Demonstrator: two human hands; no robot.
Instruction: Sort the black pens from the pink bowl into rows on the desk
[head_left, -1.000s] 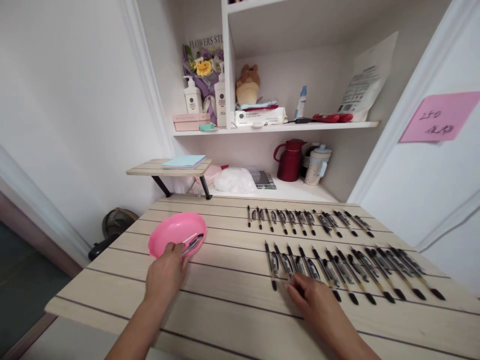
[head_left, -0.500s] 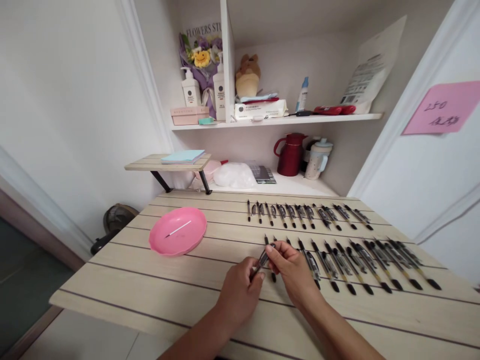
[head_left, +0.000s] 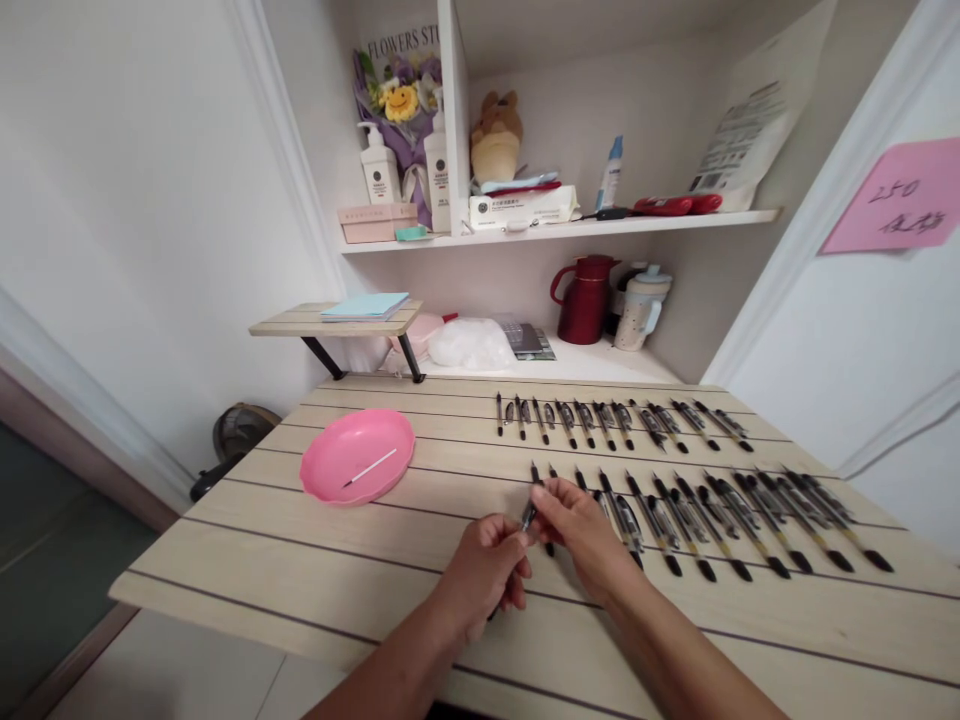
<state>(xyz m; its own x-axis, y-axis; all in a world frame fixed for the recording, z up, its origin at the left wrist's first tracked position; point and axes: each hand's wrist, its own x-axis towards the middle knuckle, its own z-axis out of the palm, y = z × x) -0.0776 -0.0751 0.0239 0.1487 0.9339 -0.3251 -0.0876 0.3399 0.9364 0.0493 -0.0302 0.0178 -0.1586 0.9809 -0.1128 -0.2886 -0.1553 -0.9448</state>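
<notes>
Over the front middle of the table, my left hand (head_left: 487,565) is closed around a pen (head_left: 528,516), mostly covered by my fingers. Its dark end pokes out below that hand. The thumb and fingers of my right hand (head_left: 581,525) pinch the pen's upper part; whether its cap is on I cannot tell. Just beyond and beside my right hand lies a near row of black pens (head_left: 690,520) with clear caps among them. Farther back is a second row of pens and caps (head_left: 604,425). One pen (head_left: 550,549) lies partly hidden behind my right hand.
To the left stands a pink tray (head_left: 319,465) holding a thin white refill (head_left: 371,468). A small raised shelf (head_left: 289,320) with light blue paper (head_left: 367,306) is at the back left. Behind the table are a red jug (head_left: 589,300) and a pale cup (head_left: 641,312).
The pen has turned steeper between my hands, and my left fingers have shifted along it, so its lower end now shows below. The view has moved slightly.
</notes>
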